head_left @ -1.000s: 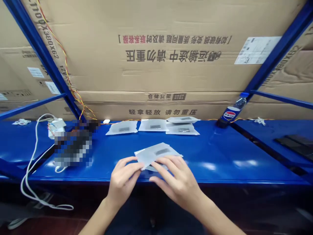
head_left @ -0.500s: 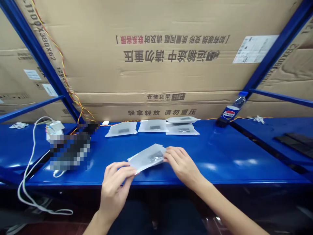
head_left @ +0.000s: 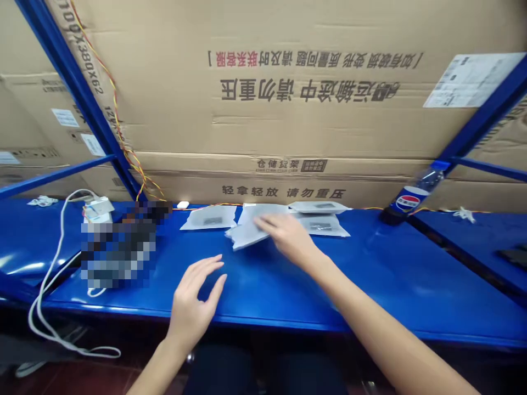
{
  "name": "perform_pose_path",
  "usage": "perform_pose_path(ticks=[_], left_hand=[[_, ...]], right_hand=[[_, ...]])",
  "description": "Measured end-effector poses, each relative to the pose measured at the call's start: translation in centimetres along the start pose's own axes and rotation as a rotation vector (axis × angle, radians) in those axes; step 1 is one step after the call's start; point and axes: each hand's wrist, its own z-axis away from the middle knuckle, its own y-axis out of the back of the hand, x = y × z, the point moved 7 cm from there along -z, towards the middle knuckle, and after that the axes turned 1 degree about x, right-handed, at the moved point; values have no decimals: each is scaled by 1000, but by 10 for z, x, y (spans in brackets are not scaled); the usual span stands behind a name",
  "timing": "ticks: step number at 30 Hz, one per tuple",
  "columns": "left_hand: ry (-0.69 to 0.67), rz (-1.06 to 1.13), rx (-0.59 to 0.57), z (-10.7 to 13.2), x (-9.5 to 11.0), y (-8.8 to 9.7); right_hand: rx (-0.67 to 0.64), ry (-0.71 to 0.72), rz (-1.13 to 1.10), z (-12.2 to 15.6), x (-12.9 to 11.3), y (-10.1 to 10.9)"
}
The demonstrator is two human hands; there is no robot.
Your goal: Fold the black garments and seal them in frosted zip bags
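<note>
My right hand [head_left: 286, 233] grips a frosted plastic bag [head_left: 247, 233] by its right end, at the back of the blue shelf [head_left: 263, 291]. This bag overlaps another frosted bag [head_left: 263, 209] behind it, and what it contains is hidden under my fingers. To its left lies a similar bag [head_left: 211, 217] with a small dark item inside. Two more bags, an upper one [head_left: 319, 207] and a lower one [head_left: 325, 226], overlap on the right. My left hand [head_left: 200, 296] hovers over the shelf's front part, thumb and fingers apart, holding nothing.
A Pepsi bottle [head_left: 411, 195] leans against the blue post at the right. White cables [head_left: 57, 263] and a white adapter [head_left: 97, 209] lie on the left, beside a pixelated patch. A large cardboard box [head_left: 263, 131] stands behind the shelf.
My right hand has carried the bag away from me to the row at the back. My left hand has let go of the bag and its fingers have spread. The view has shifted slightly.
</note>
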Motion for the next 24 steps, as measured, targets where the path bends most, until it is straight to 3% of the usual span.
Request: perform_pose_path(ticks=[3,5,9,13,16,19,24], left_hand=[[-33,-99,-117,2,-16,-9],[-72,-130,-196,-2,-23,-18],[-203,-226,-294,-40,-37,-44],[-347,-397,-331,-96,-63,-85],[-419,-424,-329,-116,-71,-103],[-511,-434,-302,-107,-52,-97],[-698,-387,-231,-53,22,-60]], right_hand=[[31,-182,29,-29,46,-18],[20,-251,10,-34,59,-35],[5,-253,-112,-28,46,-52],[0,-256,-280,-26,27,-42],[-53,-341,-424,-29,22,-39],[-161,-501,-619,-25,17,-44],[-352,-659,-973,9,-23,-38]])
